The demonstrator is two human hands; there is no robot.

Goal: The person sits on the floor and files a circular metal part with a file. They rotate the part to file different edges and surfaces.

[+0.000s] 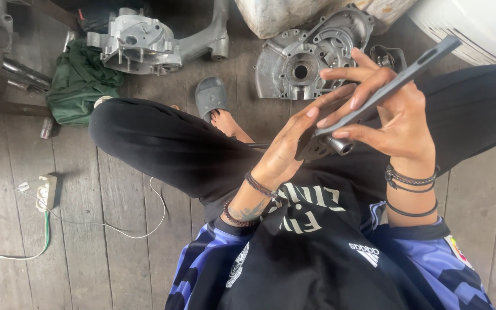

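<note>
I sit with legs crossed in black trousers over a wooden plank floor. My right hand (400,117) holds a dark flat phone (397,80), seen edge-on and tilted up to the right. My left hand (288,152) is just left of it, cupped around a small dark metal part (324,146) with a short round stub. Its fingertips reach up to the phone's lower end. Both wrists wear bracelets, and the left forearm has a tattoo.
On the floor ahead lie a grey cast engine cover (308,57) and a second engine casing (144,43). A green cloth (78,86) sits at the left and a grey sandal (210,95) by my foot. A small power socket (46,192) with white and green wires lies at the left.
</note>
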